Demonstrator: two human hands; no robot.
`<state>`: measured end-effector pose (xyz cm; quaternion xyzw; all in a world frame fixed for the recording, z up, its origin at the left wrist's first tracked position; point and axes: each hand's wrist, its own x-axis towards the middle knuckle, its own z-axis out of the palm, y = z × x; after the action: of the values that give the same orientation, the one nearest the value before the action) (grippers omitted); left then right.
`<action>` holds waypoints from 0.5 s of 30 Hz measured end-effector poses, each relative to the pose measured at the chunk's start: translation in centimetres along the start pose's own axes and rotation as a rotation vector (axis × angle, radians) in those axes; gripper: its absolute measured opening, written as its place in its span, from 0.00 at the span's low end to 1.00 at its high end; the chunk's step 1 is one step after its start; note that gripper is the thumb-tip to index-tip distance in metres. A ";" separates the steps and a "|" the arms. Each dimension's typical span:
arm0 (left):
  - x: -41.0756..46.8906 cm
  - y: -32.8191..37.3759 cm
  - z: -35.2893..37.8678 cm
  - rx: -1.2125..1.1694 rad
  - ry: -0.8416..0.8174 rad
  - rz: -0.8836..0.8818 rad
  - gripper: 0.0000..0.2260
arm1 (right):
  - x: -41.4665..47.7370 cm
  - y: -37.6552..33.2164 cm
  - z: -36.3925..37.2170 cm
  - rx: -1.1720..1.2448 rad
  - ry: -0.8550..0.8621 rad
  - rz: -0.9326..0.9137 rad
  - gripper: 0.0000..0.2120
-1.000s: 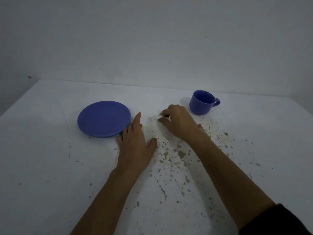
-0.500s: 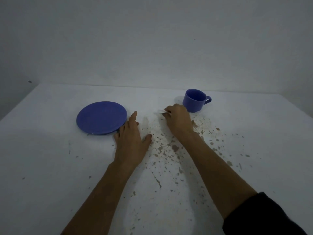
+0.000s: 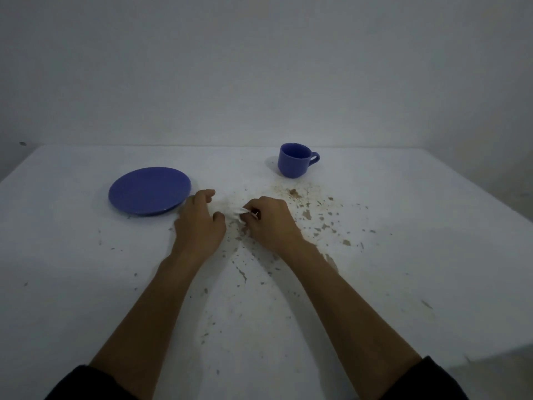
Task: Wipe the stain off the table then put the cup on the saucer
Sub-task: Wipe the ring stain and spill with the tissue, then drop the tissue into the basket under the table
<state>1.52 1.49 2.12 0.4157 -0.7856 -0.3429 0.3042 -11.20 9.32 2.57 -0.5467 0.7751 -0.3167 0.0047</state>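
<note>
Dim, bluish, underexposed throughout, with a soft grainy look and no glare anywhere. Brightest across the middle of the white bench (image 3: 403, 215), fading toward the upper corners of the frame. Faint, soft-edged shadow just left of the cup (image 3: 294, 160) and along the lower rim of the saucer (image 3: 149, 190). Mild wide-angle bending of the bench edges at left and right. Slightly smeared detail at lower right.

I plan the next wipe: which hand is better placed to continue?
Right. The right hand pinches the small white tissue beside the brown stain specks; the left hand holds nothing, near the blue round saucer.
</note>
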 end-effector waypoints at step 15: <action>-16.5 14.0 11.0 -0.161 -0.343 0.374 0.10 | -18.3 8.9 -13.6 0.007 0.550 0.442 0.12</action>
<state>-5.33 24.72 3.67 0.1737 -0.8591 -0.4075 0.2565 -16.18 33.28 2.88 -0.2599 0.8460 -0.4459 -0.1338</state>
